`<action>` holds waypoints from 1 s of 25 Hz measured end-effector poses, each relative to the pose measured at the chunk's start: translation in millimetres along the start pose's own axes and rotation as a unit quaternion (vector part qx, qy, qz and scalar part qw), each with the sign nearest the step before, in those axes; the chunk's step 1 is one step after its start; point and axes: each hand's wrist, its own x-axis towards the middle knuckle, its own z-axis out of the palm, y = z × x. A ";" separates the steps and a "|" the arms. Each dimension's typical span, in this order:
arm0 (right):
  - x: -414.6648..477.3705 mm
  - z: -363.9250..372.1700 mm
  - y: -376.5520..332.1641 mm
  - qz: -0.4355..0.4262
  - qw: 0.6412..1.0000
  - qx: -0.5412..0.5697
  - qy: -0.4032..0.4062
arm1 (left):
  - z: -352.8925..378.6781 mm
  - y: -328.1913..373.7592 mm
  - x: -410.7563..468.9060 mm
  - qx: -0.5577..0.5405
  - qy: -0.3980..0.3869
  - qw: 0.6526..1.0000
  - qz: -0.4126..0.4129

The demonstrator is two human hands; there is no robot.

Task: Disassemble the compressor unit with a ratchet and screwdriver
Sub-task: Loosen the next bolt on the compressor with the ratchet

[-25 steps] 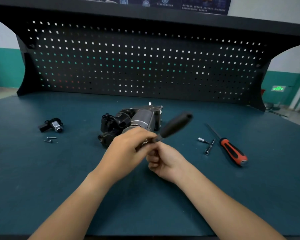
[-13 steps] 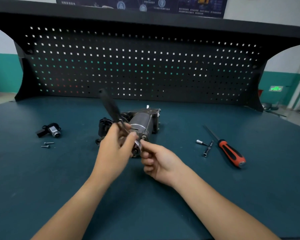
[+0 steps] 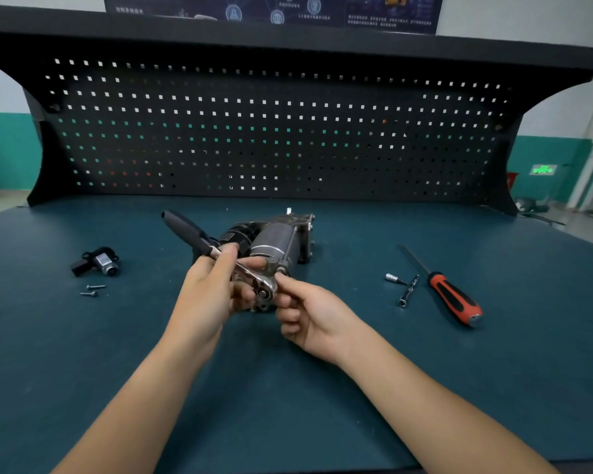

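- The grey-and-black metal compressor unit (image 3: 274, 239) lies on its side at the middle of the teal bench mat (image 3: 322, 405), just behind both hands.
- The left hand (image 3: 209, 292) grips the chrome ratchet with a black rubber handle (image 3: 189, 232) around its shaft. The handle points up and away to the left.
- The right hand (image 3: 308, 316) pinches the ratchet's round head between thumb and forefinger, with the other fingers curled (we cannot tell whether a socket is fitted).
- The head is held against the near end of the compressor unit. We cannot confirm that it is seated on a fastener.
- Done, in our judgement: a small black-and-silver fitting (image 3: 98, 261) lies well apart on the left, with two loose silver screws (image 3: 91, 290) just beside it.
- The red-and-black-handled screwdriver (image 3: 454, 297) lies unused on the right, near some loose silver socket pieces (image 3: 403, 289).
- Left to do: the main body looks fully assembled and a long bolt (image 3: 289, 246) is in place along its flank. We judge that most of the work remains.
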 end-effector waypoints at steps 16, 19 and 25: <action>-0.4 1.8 1.6 0.027 0.999 0.009 -0.032 | -4.7 21.1 1.6 -0.124 -0.021 0.992 0.012; -1.4 -0.7 2.4 0.025 0.999 0.024 -0.022 | 1.8 24.2 -3.7 0.039 -0.078 0.986 0.142; 0.6 -3.3 6.0 -0.006 0.999 0.019 0.038 | 29.5 26.1 -13.2 0.474 -0.328 0.707 0.411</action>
